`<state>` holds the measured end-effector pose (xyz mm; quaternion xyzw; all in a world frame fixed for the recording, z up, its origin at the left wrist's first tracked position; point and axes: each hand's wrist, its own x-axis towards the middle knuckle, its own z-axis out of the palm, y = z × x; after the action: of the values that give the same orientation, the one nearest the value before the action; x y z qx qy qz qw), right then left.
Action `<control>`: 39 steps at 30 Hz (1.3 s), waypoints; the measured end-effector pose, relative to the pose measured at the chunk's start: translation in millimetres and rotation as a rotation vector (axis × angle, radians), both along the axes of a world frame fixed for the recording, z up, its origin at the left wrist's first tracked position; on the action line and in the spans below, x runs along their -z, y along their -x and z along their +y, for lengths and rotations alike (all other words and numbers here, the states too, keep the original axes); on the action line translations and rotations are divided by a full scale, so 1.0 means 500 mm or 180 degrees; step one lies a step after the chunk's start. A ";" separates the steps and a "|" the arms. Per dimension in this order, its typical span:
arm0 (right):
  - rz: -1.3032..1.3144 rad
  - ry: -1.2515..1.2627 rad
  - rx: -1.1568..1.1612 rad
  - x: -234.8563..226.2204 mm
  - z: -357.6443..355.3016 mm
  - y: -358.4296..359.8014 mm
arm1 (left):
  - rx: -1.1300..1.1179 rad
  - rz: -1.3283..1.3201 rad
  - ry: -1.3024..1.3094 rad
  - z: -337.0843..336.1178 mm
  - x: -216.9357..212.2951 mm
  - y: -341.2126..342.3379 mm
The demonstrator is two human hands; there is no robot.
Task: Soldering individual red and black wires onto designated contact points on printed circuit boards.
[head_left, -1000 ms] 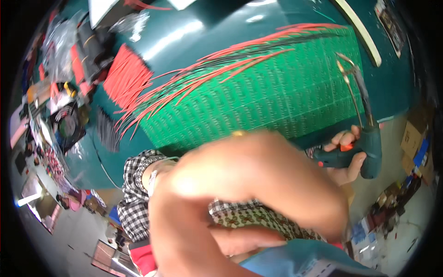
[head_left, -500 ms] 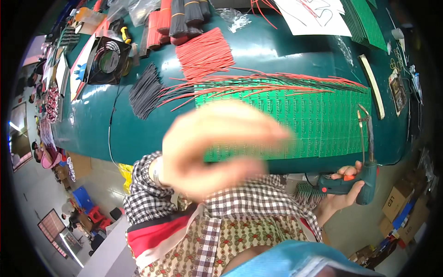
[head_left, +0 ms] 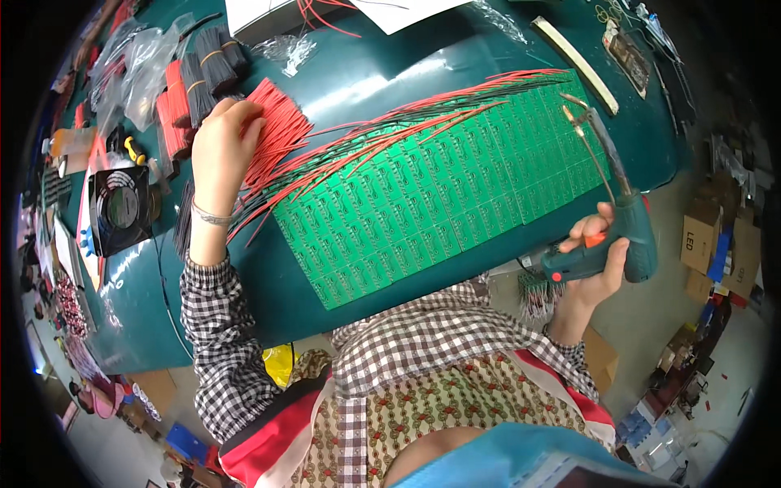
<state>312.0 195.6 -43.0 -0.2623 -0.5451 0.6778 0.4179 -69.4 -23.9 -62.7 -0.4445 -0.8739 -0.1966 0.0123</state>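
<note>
My left hand (head_left: 221, 154) reaches over the left edge of a pile of cut red wires (head_left: 281, 130). Its fingers are bent and pressed together, and what they hold, if anything, is hidden. In my right hand (head_left: 598, 281) is a green soldering gun (head_left: 639, 240) with a red trigger, gripped by its handle. The gun's metal tip and thin feed tube point up over the right end of a panel of green circuit boards (head_left: 407, 220). Loose red and black wires (head_left: 390, 126) lie fanned along the panel's far edge. Black wires (head_left: 184, 220) lie partly hidden behind my left forearm.
Banded bundles of black wire (head_left: 215, 61) and red wire (head_left: 172, 114) lie at the back left, beside clear plastic bags (head_left: 138, 73). A black fan (head_left: 122, 207) stands on the table's left. A pale strip (head_left: 576, 65) lies beyond the panel's right end.
My left hand has gone from a blur over the panel's near left to the red wire pile. The soldering gun stays in my right hand. The whole view has turned and shifted.
</note>
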 end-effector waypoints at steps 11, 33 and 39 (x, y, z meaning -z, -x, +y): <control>-0.0318 0.0652 0.0390 0.049 0.006 -0.066 | -0.0145 0.0506 0.0200 -0.019 0.027 -0.077; -0.0163 0.0486 0.0364 0.041 0.041 -0.128 | 0.1709 0.1335 0.1061 0.206 -0.072 -0.161; -0.0317 0.0304 0.0016 0.048 0.073 -0.085 | 0.1693 -0.0594 -0.0808 0.317 0.002 -0.290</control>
<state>354.5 232.0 -67.1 -0.3167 -0.5315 0.6881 0.3790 75.5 134.4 -63.9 -0.6325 -0.6928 -0.3404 -0.0645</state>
